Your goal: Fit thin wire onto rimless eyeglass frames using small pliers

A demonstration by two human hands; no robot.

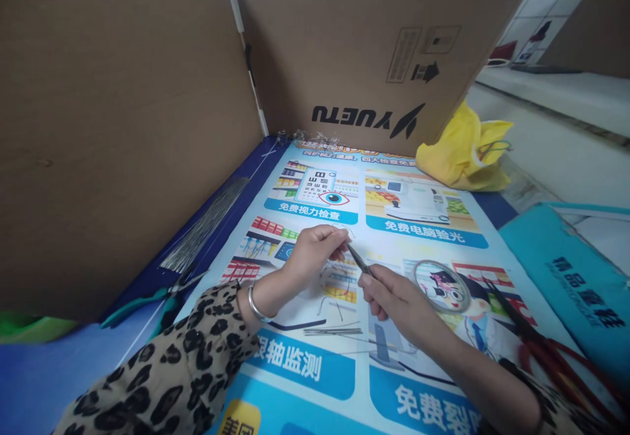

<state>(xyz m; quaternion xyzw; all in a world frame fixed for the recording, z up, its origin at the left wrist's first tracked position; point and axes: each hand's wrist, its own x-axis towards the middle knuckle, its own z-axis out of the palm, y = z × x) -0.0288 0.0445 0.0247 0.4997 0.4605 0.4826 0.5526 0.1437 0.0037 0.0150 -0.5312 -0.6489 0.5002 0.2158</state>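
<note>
Right hand (399, 301) clasps one pair of pliers (359, 260); left hand (315, 251) pinches one wire (351, 232) at their tip. Rightward lies one pair of scissors (544, 348); beneath, one printed poster (305, 356); beyond, two cardboard panels (344, 61).

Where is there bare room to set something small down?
Two patches look free: the upper right of the printed sheet, between the yellow bag and right hand, and its bottom, between the leopard-print sleeve and right forearm. It's crowded below the left hand with loose wires, at left with pliers and a wire bundle, and at right with scissors.
</note>
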